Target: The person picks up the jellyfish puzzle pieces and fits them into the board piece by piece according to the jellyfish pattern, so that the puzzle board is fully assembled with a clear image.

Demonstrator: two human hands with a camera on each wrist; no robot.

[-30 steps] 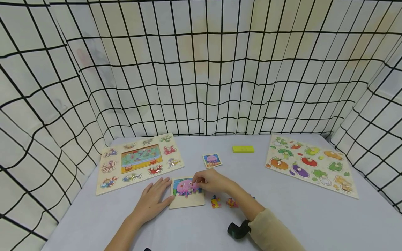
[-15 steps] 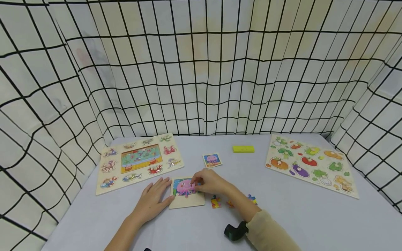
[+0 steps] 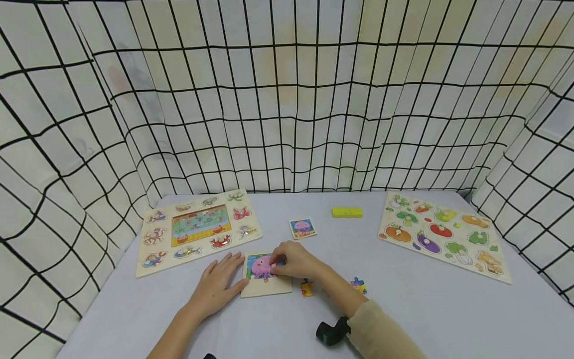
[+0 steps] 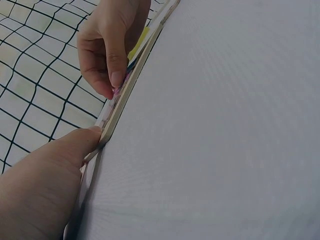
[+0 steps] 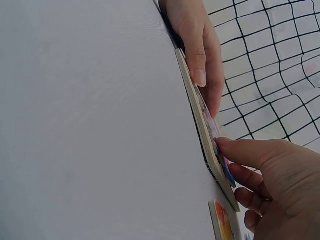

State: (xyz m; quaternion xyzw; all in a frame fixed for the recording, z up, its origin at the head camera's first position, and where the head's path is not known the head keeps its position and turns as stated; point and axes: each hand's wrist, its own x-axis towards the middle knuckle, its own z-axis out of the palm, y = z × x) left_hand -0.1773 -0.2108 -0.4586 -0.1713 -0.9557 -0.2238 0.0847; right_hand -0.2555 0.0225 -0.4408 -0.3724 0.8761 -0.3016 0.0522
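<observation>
My left hand (image 3: 217, 282) lies flat on the table, fingers extended, with its thumb at the left edge of a small wooden puzzle board (image 3: 266, 290). Part of a pink octopus picture (image 3: 260, 268) fills the board's upper area; the lower part shows bare wood. Over the board's right side, my right hand (image 3: 298, 260) pinches a jigsaw piece (image 5: 229, 176) between thumb and index finger. Pink and blue show on this piece in the right wrist view, close against the board. My fingers hide much of it from the head view.
A yellow-red jigsaw piece (image 3: 307, 288) and a blue-yellow jigsaw piece (image 3: 358, 285) lie near my right forearm. Behind are an octopus picture card (image 3: 302, 228), a yellow block (image 3: 347, 212), a sea-animal board (image 3: 148, 267) and a vegetable board (image 3: 453, 234). Black netting (image 3: 293, 119) surrounds the table.
My right hand has shifted slightly left over the board with the piece. Its forearm also moved left, uncovering the blue-yellow piece and covering a reddish one. The left hand stays put.
</observation>
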